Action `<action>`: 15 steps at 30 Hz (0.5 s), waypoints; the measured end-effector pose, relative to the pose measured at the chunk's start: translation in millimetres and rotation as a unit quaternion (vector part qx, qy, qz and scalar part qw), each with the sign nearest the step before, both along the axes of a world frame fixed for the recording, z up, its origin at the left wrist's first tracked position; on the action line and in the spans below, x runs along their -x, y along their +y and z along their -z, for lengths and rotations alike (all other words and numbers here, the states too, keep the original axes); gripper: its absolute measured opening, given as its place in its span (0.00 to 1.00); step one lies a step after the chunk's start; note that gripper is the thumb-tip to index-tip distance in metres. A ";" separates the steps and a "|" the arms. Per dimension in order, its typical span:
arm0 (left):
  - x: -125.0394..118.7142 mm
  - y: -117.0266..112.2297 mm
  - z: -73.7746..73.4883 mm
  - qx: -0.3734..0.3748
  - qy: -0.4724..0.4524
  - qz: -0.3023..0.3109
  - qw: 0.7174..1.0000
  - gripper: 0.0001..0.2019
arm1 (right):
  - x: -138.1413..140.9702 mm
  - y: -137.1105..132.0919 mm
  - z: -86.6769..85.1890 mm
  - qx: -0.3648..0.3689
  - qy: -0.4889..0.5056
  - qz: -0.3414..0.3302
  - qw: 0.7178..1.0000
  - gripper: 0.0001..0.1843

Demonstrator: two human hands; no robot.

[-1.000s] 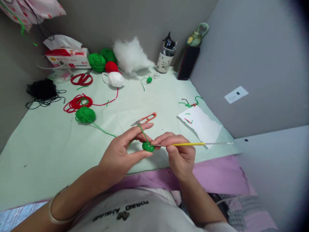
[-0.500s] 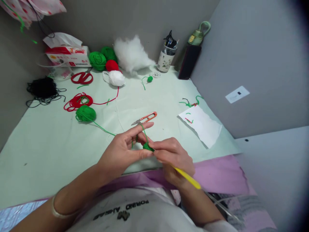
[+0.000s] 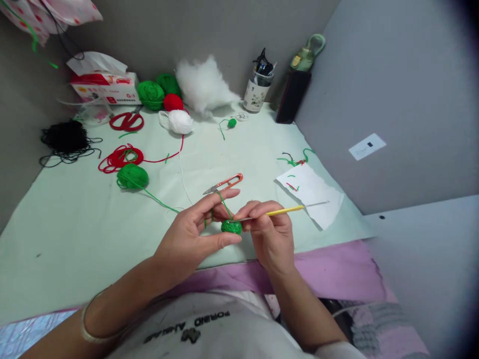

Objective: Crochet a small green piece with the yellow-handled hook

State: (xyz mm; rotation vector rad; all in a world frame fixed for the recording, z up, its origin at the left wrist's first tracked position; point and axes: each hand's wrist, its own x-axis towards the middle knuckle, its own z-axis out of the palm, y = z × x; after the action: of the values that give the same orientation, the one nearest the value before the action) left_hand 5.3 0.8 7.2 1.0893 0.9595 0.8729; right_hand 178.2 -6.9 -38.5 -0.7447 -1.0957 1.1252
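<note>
Between the thumb and fingers of my left hand (image 3: 198, 222) is a small round green crochet piece (image 3: 231, 227). Green yarn runs over my raised left index finger down to the piece and winds round the other fingers. My right hand (image 3: 271, 232) is closed on a yellow-handled crochet hook (image 3: 286, 211), whose tip meets the top edge of the piece. The strand leads back to a green yarn ball (image 3: 132, 176) on the left. Just beyond my left fingertips lie orange thread snips (image 3: 224, 183).
Red scissors (image 3: 127, 121), red yarn (image 3: 121, 157) and black yarn (image 3: 67, 139) lie on the left. White stuffing (image 3: 205, 85), a white yarn ball (image 3: 179, 121) and a pen jar (image 3: 258, 89) stand toward the back. Torn paper (image 3: 314, 194) with yarn scraps is at right.
My right hand has turned, so the hook's handle swung up from pointing down toward me to pointing right. The green piece now shows more fully in my left hand.
</note>
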 end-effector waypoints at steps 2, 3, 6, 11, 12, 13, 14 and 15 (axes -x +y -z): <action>-0.5 0.3 -1.2 -0.028 0.026 -0.012 0.999 0.29 | 0.3 -0.1 -0.8 0.010 0.024 -0.019 0.999 0.12; -0.6 0.4 -1.7 -0.040 0.038 -0.017 0.998 0.27 | 0.3 -0.1 -1.0 0.014 0.034 -0.027 0.999 0.12; -0.7 0.7 -2.7 -0.065 0.062 -0.023 0.996 0.24 | -1.1 0.3 -0.7 0.027 0.034 -0.033 0.999 0.13; -1.3 1.8 -2.1 -0.091 0.083 -0.026 0.992 0.24 | -9.1 0.7 0.8 0.007 -0.011 -0.054 0.998 0.13; -1.6 2.0 -1.5 -0.093 0.085 -0.027 0.992 0.24 | -11.2 0.8 0.7 -0.003 -0.017 -0.064 0.998 0.12; -1.8 2.1 -0.9 -0.092 0.086 -0.027 0.992 0.23 | -13.4 0.8 0.3 -0.014 -0.021 -0.073 0.997 0.11; -1.9 2.0 -0.2 -0.090 0.085 -0.027 0.992 0.23 | -15.5 0.7 -0.4 -0.025 -0.026 -0.081 0.996 0.09; -2.0 1.9 0.6 -0.088 0.083 -0.025 0.992 0.23 | -17.5 0.6 -1.3 -0.034 -0.032 -0.087 0.995 0.08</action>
State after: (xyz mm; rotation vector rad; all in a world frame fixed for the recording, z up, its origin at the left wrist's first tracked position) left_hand 7.2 2.6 6.6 1.3083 1.0663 0.9322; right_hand 195.7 -6.4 -37.2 -0.6440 -1.2666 1.2112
